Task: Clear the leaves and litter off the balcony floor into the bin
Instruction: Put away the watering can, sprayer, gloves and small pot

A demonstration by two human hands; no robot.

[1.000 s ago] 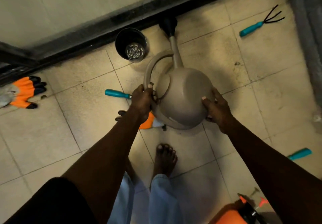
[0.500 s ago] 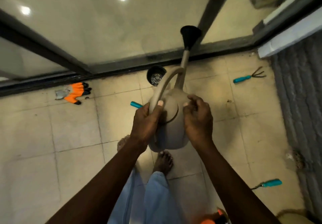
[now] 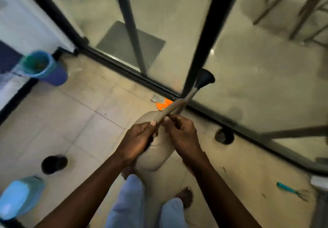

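View has turned leftward since the earlier frame; a blue bin (image 3: 38, 66) now shows at upper left. The left hand (image 3: 136, 142) and the right hand (image 3: 181, 135) both grip, fingers curled, the handle (image 3: 171, 111) of the watering can (image 3: 156, 158).

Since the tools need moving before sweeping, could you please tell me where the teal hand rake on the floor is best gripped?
Grip the hand rake by its teal handle, coming from above: it lies flat on the tile, with the dark tines at its right end. The right hand, nearer it, holds the watering can now and would need freeing.
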